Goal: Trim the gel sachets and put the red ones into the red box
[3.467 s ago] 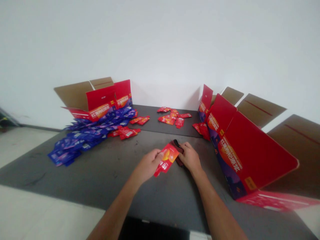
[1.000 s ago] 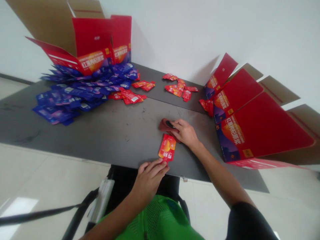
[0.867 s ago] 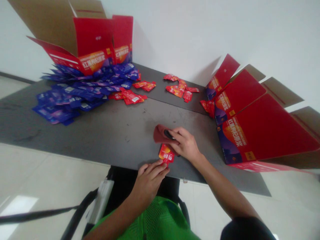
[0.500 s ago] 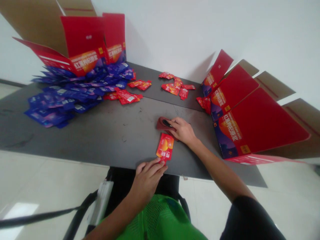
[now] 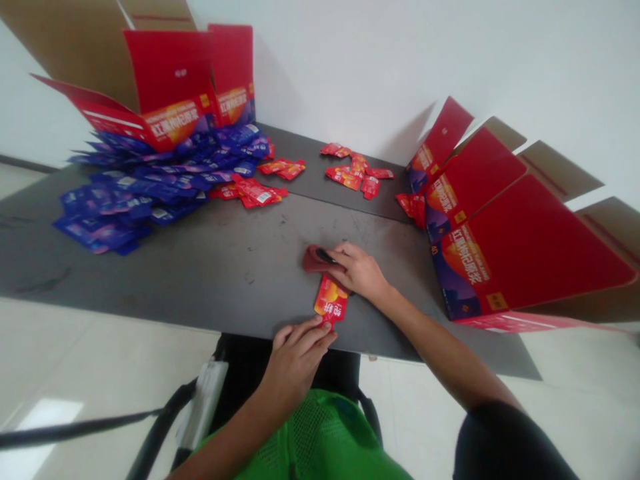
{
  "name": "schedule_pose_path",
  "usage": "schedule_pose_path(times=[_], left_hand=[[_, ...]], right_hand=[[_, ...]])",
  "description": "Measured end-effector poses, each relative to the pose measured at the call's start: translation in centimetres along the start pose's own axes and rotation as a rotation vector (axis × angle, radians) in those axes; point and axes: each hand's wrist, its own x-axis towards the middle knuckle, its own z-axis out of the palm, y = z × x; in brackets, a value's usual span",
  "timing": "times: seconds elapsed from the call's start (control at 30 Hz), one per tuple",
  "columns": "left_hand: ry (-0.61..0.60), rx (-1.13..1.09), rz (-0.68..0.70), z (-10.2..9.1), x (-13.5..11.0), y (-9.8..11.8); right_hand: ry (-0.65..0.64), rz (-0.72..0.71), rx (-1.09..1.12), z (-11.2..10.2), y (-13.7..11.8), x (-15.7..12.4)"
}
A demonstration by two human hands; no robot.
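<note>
My left hand is at the table's near edge, its fingertips on the lower end of a red and orange foil sachet. The sachet's upper end reaches my right hand. That hand presses on a crumpled dark red cloth, its fingers lying just behind a small black object. The object's shape is mostly hidden, so I cannot tell what it is.
A heap of blue-purple sachets lies left of an open red carton. Loose red sachets lie at the back of the dark table. Flattened red cartons stand at the right. A green mesh vest shows below.
My right hand has slid left with the dark red cloth and now overlaps the sachet's upper end. The sachet has shifted slightly and my left hand stays at its lower end.
</note>
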Motion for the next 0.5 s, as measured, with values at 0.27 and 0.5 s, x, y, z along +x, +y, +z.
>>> schedule_pose_path(times=[0.27, 0.5], left_hand=[[0.045, -0.010, -0.008, 0.4, 0.0, 0.1], [0.033, 0.004, 0.004, 0.1, 0.0, 0.0]], right_hand=[[0.079, -0.122, 0.103, -1.2, -4.5, -2.7], [0.085, -0.050, 0.072, 0.5, -1.6, -1.8]])
